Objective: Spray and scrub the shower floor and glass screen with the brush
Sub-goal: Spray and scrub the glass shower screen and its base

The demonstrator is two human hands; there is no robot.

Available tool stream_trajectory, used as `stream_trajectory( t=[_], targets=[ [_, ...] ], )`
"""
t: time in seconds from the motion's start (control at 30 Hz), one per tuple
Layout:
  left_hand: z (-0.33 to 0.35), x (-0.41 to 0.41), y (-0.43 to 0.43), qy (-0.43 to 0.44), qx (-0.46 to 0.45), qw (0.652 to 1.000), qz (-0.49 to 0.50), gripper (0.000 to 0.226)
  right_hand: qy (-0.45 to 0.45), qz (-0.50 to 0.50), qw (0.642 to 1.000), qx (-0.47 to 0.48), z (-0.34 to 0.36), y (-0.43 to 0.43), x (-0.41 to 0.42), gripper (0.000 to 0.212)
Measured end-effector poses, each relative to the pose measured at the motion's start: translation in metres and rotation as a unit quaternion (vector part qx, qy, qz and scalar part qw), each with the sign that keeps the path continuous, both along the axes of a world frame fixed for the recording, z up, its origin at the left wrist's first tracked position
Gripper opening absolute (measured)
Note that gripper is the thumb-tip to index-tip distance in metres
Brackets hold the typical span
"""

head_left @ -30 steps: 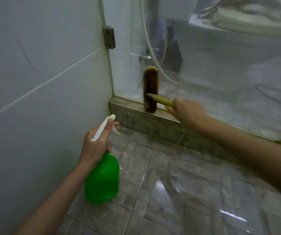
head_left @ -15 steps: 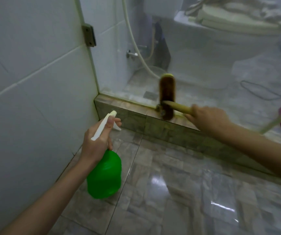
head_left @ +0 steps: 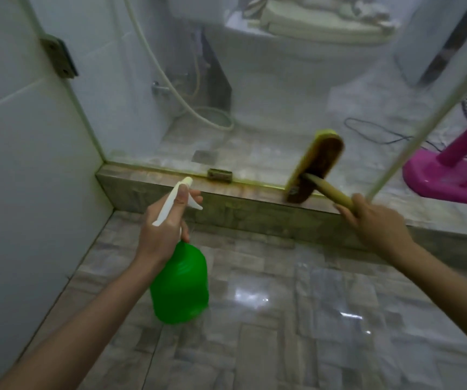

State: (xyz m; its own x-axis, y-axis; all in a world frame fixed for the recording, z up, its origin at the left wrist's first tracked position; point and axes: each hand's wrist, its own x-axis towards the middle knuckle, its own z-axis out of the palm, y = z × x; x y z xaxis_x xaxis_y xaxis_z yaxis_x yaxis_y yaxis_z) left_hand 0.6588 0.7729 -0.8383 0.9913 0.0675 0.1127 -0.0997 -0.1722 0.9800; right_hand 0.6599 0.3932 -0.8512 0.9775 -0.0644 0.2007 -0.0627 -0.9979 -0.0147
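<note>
My left hand (head_left: 162, 229) grips the white trigger head of a green spray bottle (head_left: 180, 285), held above the wet tiled floor (head_left: 269, 319) with its nozzle toward the glass. My right hand (head_left: 376, 223) holds the yellow handle of a scrubbing brush (head_left: 315, 168). The brush head has brown bristles and a yellow back. It leans tilted against the bottom of the glass screen (head_left: 255, 94), its lower end over the stone kerb (head_left: 240, 204).
A white tiled wall (head_left: 24, 164) closes the left side, with a metal hinge (head_left: 59, 59) on the glass edge. Through the glass I see a toilet (head_left: 305, 43) and a hose (head_left: 170, 80). A pink fan base (head_left: 443, 178) stands at the right.
The brush has slid to the right along the bottom of the glass and now leans tilted. The view has swung right, and the pink fan base is in sight. The bottle stays in my left hand.
</note>
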Motion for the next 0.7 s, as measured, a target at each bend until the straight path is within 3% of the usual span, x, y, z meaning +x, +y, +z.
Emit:
stream_trajectory(
  t=[0.07,0.13,0.33,0.43,0.53,0.6,0.7],
  targets=[
    [-0.001,0.004,-0.010,-0.002,0.005,1.000,-0.014,0.048,-0.003,-0.051,0.997,0.053,-0.012,-0.023,-0.025,0.066],
    [0.001,0.006,-0.020,-0.005,0.009,1.000,-0.025,0.042,-0.008,-0.080,0.994,0.070,-0.016,-0.014,-0.022,0.055],
    [0.009,0.004,-0.041,-0.003,0.008,0.999,-0.043,0.039,-0.148,0.039,0.964,0.219,0.034,0.050,0.036,0.033],
    [0.017,-0.001,-0.041,-0.003,-0.008,0.999,-0.046,0.040,-0.147,-0.019,0.941,0.303,0.001,0.031,0.009,0.031],
    [0.027,-0.003,-0.040,-0.020,-0.011,0.998,-0.051,0.042,-0.100,-0.104,0.897,0.418,-0.059,0.027,-0.038,0.041],
    [0.034,-0.001,-0.040,-0.028,-0.026,0.998,-0.041,0.043,-0.108,-0.111,0.884,0.441,-0.069,0.037,-0.042,0.042],
    [0.046,0.002,-0.040,-0.025,-0.037,0.998,-0.034,0.047,-0.183,-0.051,0.885,0.426,-0.012,0.052,-0.004,0.036]
  ],
)
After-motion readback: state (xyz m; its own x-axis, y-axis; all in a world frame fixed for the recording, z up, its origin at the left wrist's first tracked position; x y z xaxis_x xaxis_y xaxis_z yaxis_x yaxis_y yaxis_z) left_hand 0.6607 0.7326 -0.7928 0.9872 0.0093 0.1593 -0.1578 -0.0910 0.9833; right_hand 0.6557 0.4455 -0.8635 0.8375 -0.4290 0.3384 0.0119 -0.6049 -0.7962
